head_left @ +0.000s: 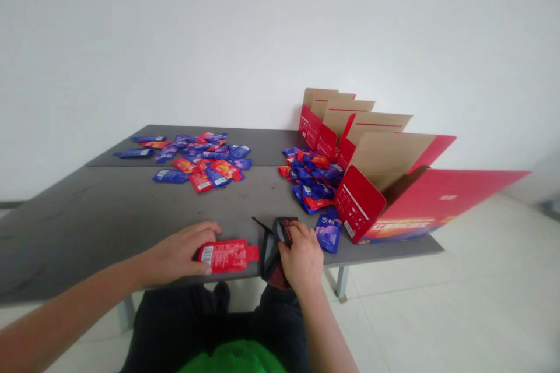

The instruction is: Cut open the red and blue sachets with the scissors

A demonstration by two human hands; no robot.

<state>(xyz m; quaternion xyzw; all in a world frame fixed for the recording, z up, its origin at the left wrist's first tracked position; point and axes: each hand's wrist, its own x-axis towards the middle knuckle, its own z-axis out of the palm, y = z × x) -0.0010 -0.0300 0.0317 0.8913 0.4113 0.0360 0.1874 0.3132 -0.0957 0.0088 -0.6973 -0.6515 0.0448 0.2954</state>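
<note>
My left hand point(186, 250) is closed on the bottom end of a red spouted pouch point(230, 255), which lies flat near the table's front edge, its spout pointing right. My right hand point(304, 253) grips the rim of a small dark fabric bag point(268, 253) with black trim and a cord; its mouth gapes towards the pouch. Part of the bag overhangs the table edge, and what the right fingertips touch inside is hidden. Just right of that hand lies a single blue pouch point(328, 232).
A loose pile of red and blue pouches point(210, 154) is spread over the grey table point(109, 210) at the back left. A denser heap point(312, 178) lies against a row of several open red cardboard boxes point(361, 204) along the right side. A white wall point(219, 41) stands behind.
</note>
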